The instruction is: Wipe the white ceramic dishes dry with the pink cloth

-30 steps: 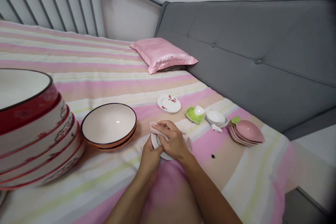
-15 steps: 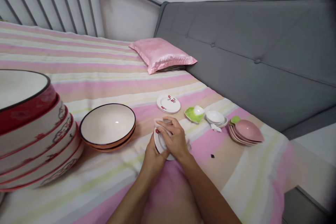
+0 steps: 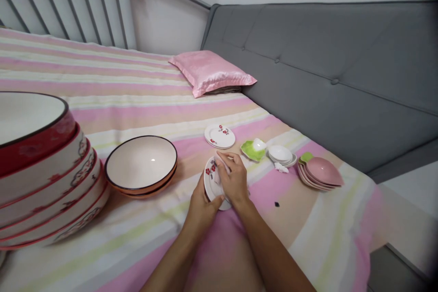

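Observation:
A small white plate (image 3: 211, 182) with red flowers is tilted up over the bed. My left hand (image 3: 201, 205) grips its lower left rim, thumb on the face and fingers behind. Pressed to the right side of the plate, my right hand (image 3: 236, 180) is closed on a pale, soft-looking cloth or tissue (image 3: 221, 160); the fingers hide most of it. Just beyond the hands lie flowered plates (image 3: 219, 137) stacked on the bedspread.
Left: stacked red-rimmed bowls (image 3: 78, 182) and orange bowls (image 3: 140, 164). Right: a green leaf-shaped dish (image 3: 251, 151), small white dishes (image 3: 281, 154), pink dishes (image 3: 323, 171) and a small dark piece (image 3: 277, 204). A pink pillow (image 3: 212, 70) lies near the grey headboard (image 3: 308, 54).
My right hand has slid slightly right across the plate with the cloth or tissue, uncovering more of the red flowers. My left hand keeps its grip, shifted slightly right with the plate.

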`<state>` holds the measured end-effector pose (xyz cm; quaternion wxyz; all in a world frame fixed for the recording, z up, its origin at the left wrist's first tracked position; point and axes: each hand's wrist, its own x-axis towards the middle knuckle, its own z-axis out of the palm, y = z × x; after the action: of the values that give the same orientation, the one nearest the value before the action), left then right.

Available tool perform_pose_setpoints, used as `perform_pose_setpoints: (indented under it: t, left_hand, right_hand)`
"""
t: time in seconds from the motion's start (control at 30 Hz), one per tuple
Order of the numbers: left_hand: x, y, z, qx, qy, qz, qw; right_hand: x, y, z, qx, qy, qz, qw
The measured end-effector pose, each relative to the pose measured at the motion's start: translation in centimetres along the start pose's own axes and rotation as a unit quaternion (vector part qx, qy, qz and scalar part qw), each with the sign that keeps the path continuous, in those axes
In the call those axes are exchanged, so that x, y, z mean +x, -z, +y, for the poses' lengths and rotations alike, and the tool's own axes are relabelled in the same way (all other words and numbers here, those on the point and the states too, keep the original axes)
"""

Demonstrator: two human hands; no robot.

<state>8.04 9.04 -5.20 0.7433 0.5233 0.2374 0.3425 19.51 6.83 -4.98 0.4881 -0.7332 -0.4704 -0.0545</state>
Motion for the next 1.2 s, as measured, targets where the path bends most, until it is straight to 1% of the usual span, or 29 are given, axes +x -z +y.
perform_pose_setpoints:
  t: [0.2,0.3,0.4,0.47,0.53,0.67,0.83,0.9,1.0,1.1,1.2]
  left_hand:
    - [-0.2,0.0,0.2,0.045,-0.011,0.017,0.999]
    - [-0.2,-0.1,0.2,0.053,-0.005,0.026,0.998]
    - [-0.3,-0.1,0.2,0.056,0.005,0.033,0.998]
    - [-0.3,-0.1,0.3,0.055,0.006,0.030,0.998]
    - [-0.3,-0.1,0.3,0.042,0.005,0.021,0.999]
    - [-0.1,0.0,0.3,0.004,0.017,0.008,1.000]
    - [-0.1,0.0,0.2,-0.021,0.025,0.003,0.999]
    - [-0.2,0.0,0.2,-0.025,0.030,0.004,0.999]
    - [-0.3,-0.1,0.3,-0.024,0.029,0.008,0.999]
    - [-0.3,-0.1,0.3,-0.022,0.029,0.012,0.999]
    - [-0.3,-0.1,0.5,-0.021,0.036,0.017,0.999]
  right_hand:
    - [-0.4,0.4,-1.3,0.086,0.097,-0.062,0.990]
    - [-0.5,0.6,-1.8,0.121,0.129,-0.072,0.982]
    - [-0.6,0.5,-2.0,0.143,0.138,-0.069,0.978]
    - [-0.5,0.3,-2.0,0.143,0.124,-0.062,0.980]
    - [-0.4,0.2,-1.8,0.120,0.091,-0.048,0.987]
    - [-0.1,0.0,-1.0,0.022,-0.004,-0.014,1.000]
    - [-0.1,0.3,-0.1,-0.108,-0.071,-0.013,0.992]
    - [-0.2,0.4,0.0,-0.139,-0.079,-0.010,0.987]
    - [-0.2,0.5,0.1,-0.151,-0.070,-0.001,0.986]
    - [-0.2,0.6,0.0,-0.127,-0.052,-0.018,0.990]
    - [-0.1,0.7,-0.5,-0.071,-0.012,-0.054,0.996]
